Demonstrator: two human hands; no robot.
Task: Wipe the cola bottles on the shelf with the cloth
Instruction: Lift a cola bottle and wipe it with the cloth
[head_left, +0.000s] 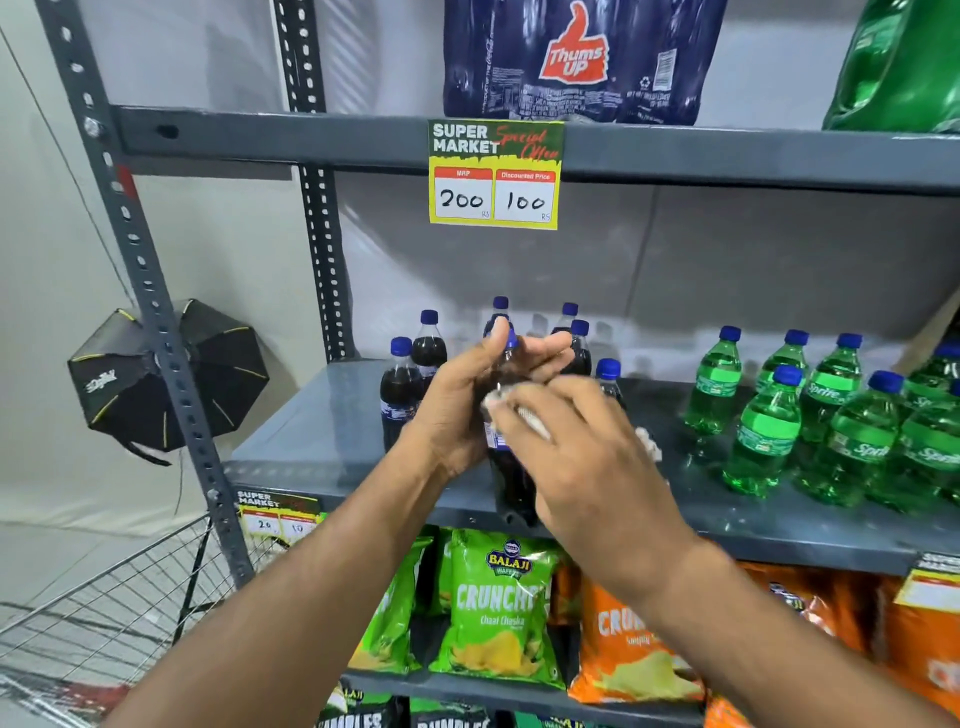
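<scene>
The left hand (462, 400) closes its grip around a cola bottle (511, 483); the right hand (576, 447) apparently presses the cloth (524, 415) against it.

We see matt grey painted metal shelf (322, 431), glossy clear plastic cola bottle (511, 483), soft white cloth (535, 421), shiny foil-like crisp bags (493, 613) at 6 o'clock.

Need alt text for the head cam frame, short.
A person's left hand holds a cola bottle in front of a grey shelf while the right hand rubs it with a white cloth. More cola bottles stand behind; green soda bottles to the right.
</scene>
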